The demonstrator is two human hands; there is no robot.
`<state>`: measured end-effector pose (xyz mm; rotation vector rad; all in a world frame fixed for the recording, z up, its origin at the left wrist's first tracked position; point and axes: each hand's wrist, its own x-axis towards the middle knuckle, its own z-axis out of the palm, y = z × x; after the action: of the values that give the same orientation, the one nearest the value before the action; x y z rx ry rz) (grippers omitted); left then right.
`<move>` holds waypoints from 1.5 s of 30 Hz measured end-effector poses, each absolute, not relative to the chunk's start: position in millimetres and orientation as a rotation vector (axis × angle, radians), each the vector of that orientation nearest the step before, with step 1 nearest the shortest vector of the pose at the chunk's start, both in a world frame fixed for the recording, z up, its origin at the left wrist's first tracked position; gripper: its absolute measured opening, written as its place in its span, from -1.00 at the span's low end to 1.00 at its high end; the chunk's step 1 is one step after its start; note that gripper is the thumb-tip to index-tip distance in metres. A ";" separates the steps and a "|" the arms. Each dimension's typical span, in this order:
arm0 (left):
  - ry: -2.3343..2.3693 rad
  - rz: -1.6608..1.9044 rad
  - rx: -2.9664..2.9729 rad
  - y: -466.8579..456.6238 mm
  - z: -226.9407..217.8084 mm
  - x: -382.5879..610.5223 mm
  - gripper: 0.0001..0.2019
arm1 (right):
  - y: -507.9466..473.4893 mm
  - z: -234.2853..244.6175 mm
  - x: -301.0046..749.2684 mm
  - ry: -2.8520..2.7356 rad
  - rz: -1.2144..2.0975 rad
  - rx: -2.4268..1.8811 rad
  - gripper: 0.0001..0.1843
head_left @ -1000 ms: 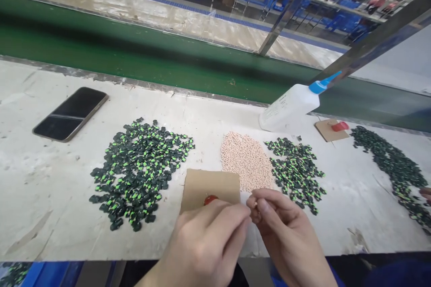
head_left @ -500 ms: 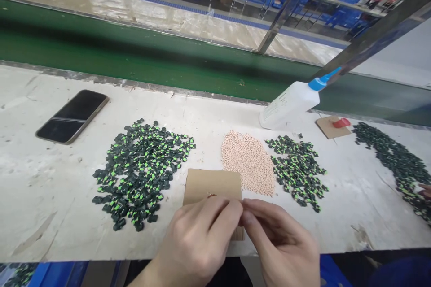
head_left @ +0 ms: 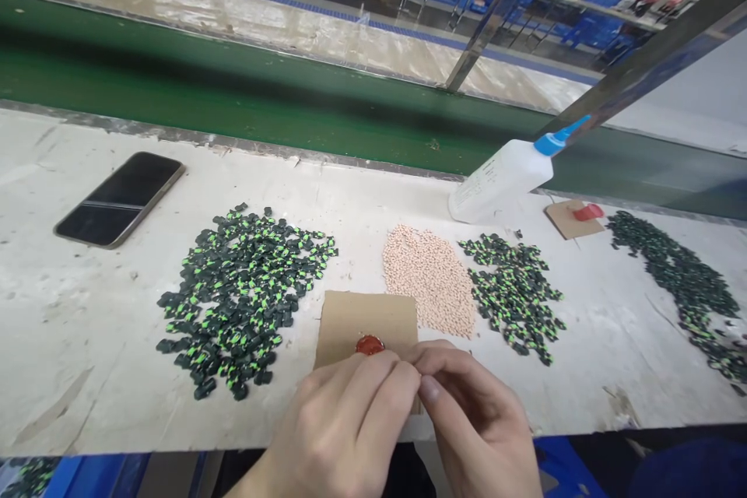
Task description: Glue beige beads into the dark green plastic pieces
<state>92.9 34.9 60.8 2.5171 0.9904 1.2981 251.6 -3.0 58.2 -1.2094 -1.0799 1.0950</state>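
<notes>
My left hand (head_left: 350, 424) and my right hand (head_left: 472, 412) meet fingertip to fingertip over the near part of a brown cardboard piece (head_left: 350, 315). Both are closed in a pinch, and whatever lies between the fingers is hidden. Just beyond my left knuckles, a round red cap-like dish (head_left: 369, 344) with a shiny surface sits on the cardboard. A heap of small pale pink beads (head_left: 429, 280) lies beyond my right hand. To its right spreads a pile of small black-and-green pieces (head_left: 517, 296), and a larger pile of black-and-green pieces (head_left: 245, 296) lies to the left.
A phone (head_left: 120, 198) lies at the left. At the back, a white bottle with a blue nozzle (head_left: 502, 179) stands near the green belt (head_left: 233, 109). Further right are a small cardboard square (head_left: 569, 222) with a red cap (head_left: 588, 212) and another dark pile (head_left: 677, 272).
My hands have shifted slightly down and left, so the red dish shows more fully. Another person's fingers at the right edge have moved off the dark pile.
</notes>
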 end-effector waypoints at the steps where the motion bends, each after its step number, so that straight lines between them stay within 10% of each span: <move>1: 0.977 1.298 2.478 33.8 60.3 91.3 -0.80 | -3.3 58.3 252.5 -1.101 1.093 -1.204 -0.83; 26: 1.346 1.020 1.675 25.2 23.6 66.7 -0.82 | -3.5 44.8 261.6 -1.808 0.569 -1.438 -0.75; 45: 0.916 0.761 0.466 11.5 73.5 84.7 -0.95 | -28.4 72.3 252.0 -1.072 1.163 -1.325 -0.87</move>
<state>84.7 11.5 73.5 0.4660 0.9163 0.7607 252.0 -28.4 72.3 -1.3253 -1.0724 1.1625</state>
